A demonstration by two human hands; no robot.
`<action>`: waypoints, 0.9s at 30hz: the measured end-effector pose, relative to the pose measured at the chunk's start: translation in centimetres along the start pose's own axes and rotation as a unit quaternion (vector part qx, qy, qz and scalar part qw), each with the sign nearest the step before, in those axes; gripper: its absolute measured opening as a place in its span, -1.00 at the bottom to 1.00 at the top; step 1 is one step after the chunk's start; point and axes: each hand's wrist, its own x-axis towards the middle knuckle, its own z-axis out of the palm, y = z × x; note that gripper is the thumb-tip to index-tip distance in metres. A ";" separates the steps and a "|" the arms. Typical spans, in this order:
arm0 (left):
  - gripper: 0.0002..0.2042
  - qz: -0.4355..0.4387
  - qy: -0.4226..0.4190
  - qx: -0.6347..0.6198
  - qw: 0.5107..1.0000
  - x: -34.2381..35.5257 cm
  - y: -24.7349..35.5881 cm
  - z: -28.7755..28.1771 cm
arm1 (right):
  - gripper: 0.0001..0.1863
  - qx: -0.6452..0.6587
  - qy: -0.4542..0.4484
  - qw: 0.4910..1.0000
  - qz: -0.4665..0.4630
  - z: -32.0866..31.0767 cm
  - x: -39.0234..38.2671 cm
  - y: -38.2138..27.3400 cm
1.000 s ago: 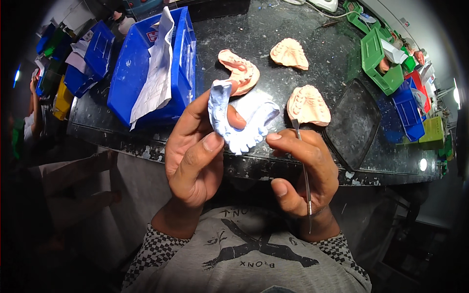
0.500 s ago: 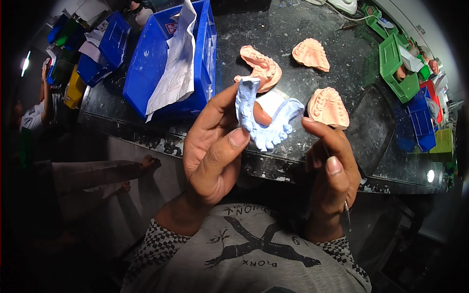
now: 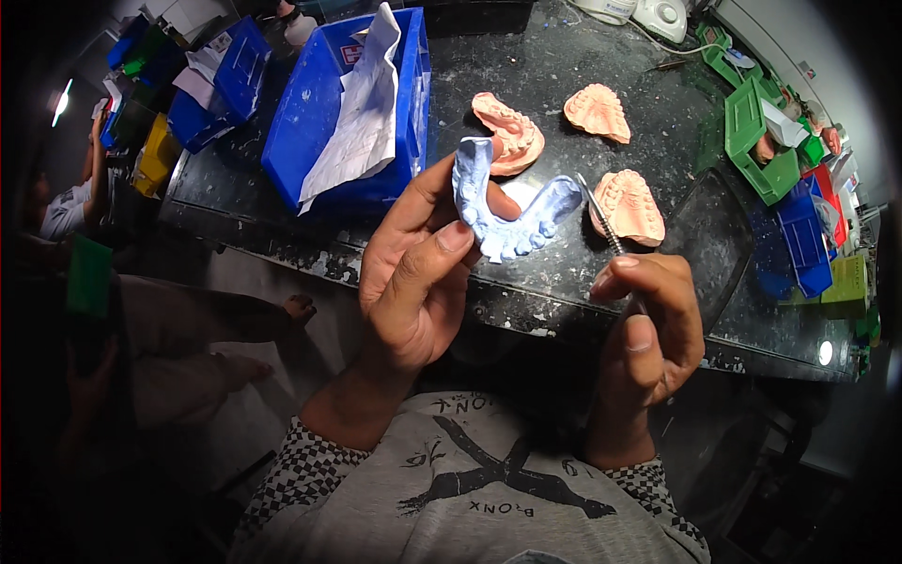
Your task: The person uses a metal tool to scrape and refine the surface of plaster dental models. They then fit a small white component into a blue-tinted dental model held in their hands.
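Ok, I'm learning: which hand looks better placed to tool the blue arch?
Probably the right hand: it holds the metal dental tool near the blue dental arch, which the left hand grips.

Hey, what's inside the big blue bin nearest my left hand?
A creased white sheet lies in the blue bin, poking out past its near edge. Some of the blue inside shows bare; whatever the sheet covers can't be seen.

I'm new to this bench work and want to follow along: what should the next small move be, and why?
Probably ease the right hand slightly leftward, bringing the metal tool to the blue dental arch. The tool's tip is beside the arch's right end, contact unclear, and the left hand grips the opposite side.
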 end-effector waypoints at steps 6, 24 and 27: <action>-0.48 0.003 -0.015 0.003 1.000 -0.1 -0.2 -0.1 | -0.70 0.126 0.052 0.989 -0.056 3.0 -0.8 1.1; -0.37 0.010 0.040 0.079 0.996 -0.4 -0.2 1.0 | -0.76 0.024 -0.019 0.994 -0.105 0.9 -1.1 1.8; -0.36 0.001 0.050 0.099 0.994 -0.3 0.0 1.3 | -0.75 0.037 0.010 0.993 -0.116 1.0 -1.1 1.7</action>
